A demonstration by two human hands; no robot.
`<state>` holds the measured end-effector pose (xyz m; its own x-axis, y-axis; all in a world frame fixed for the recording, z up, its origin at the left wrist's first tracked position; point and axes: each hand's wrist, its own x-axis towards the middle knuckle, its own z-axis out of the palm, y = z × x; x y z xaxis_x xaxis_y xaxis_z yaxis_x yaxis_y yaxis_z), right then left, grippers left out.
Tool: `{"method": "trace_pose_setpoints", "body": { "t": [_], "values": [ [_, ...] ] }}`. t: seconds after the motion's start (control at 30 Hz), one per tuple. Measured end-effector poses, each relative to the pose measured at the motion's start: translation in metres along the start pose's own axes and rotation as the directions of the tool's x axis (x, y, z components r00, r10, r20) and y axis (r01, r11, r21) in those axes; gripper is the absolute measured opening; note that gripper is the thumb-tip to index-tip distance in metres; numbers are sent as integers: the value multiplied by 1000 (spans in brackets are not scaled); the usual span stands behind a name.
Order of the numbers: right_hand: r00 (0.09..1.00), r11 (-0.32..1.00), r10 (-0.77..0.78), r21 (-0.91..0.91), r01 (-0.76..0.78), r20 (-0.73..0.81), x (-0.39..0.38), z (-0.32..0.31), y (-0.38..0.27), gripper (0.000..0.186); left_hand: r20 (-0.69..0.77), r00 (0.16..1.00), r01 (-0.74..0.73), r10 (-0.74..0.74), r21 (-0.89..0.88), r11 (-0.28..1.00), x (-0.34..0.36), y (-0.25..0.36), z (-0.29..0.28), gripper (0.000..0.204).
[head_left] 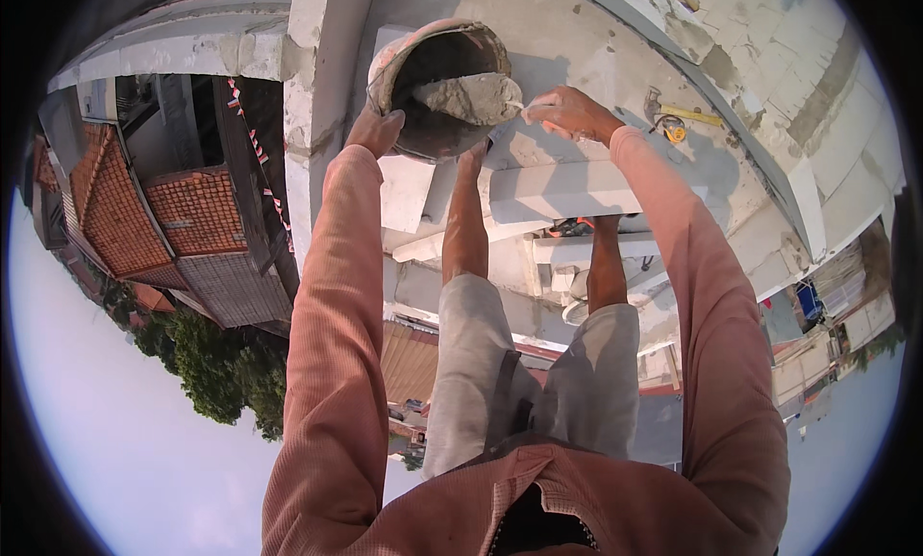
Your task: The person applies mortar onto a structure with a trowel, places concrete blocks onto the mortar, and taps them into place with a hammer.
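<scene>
A mortar-smeared bucket [389, 70] is tilted so that its mouth faces me. My left hand [376, 130] is closed on the near left side of its rim. At the right of the bucket, my right hand [569, 113] grips the handle of a trowel [517, 105]. A heap of wet grey mortar [471, 98] covers most of the trowel's blade, which lies across the bucket's mouth. The bucket's inside is dark, and how much mortar it holds is hard to see.
A hammer [694, 115] with a yellow handle and a tape measure [670, 129] lie on the concrete to the right. Pale blocks [577, 189] sit around my legs. A concrete post [312, 85] stands left; beyond it, tiled roofs [197, 210] lie far below.
</scene>
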<state>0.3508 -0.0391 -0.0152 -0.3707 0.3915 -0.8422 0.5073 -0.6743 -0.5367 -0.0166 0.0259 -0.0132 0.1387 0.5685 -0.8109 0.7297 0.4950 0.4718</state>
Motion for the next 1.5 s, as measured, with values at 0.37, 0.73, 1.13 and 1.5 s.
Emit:
{"method": "trace_pose_setpoints", "body": {
  "t": [0.37, 0.73, 1.13, 1.5],
  "values": [
    [693, 968, -244, -128, 215, -678, -142, -87, 77, 42, -15, 983, 170, -185, -318, 933, -23, 15, 3, 58],
    [414, 829, -390, -509, -229, -822, -125, -110, 123, 35, 80, 955, 296, -285, -292, 909, -17, 15, 6, 64],
    [381, 862, -273, -400, -311, -884, -166, -108, 178, 36, 29, 965, 260, -262, -282, 924, -18, 45, 40, 53],
    [885, 908, 61, 394, 143, -462, -85, -86, -38, 41, -95, 994, 64, -55, 97, 993, 10, -9, 31, 52]
  ]
}}
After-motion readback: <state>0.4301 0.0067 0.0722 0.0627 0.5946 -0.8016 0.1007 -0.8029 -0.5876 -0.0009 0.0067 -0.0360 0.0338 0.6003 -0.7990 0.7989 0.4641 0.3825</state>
